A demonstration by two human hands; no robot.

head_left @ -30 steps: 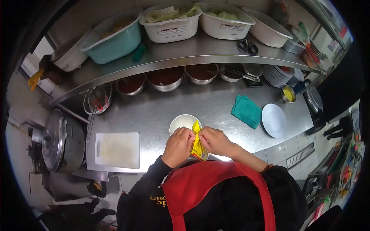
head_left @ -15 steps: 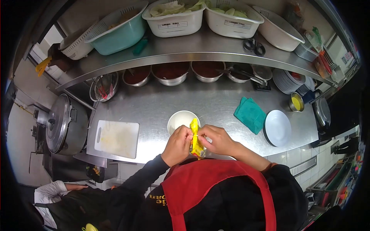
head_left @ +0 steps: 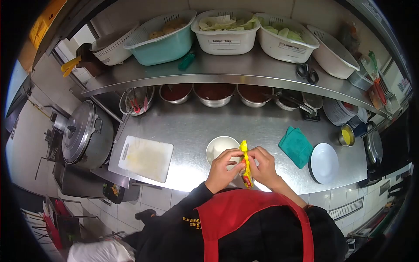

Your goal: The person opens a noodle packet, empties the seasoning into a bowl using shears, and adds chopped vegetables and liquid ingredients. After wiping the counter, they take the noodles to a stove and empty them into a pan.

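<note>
A yellow packet with red print is held on edge between my two hands, close to the table's front edge. My left hand pinches its left side, fingers bent. My right hand grips the opposite side with thumb and fingers closed. Whether the packet is torn open cannot be seen. Just behind my left hand stands a white bowl, its near rim partly covered by the fingers.
A white cutting board lies left, beyond it a large lidded pot. To the right are a folded green cloth and a white plate. Metal bowls of red sauce line the back beneath a shelf. Another person's white clothing shows lower left.
My view has shifted, so the table sits lower and further right. Both hands keep hold of the packet, with fingers slightly rearranged. The other person at lower left has moved lower in view.
</note>
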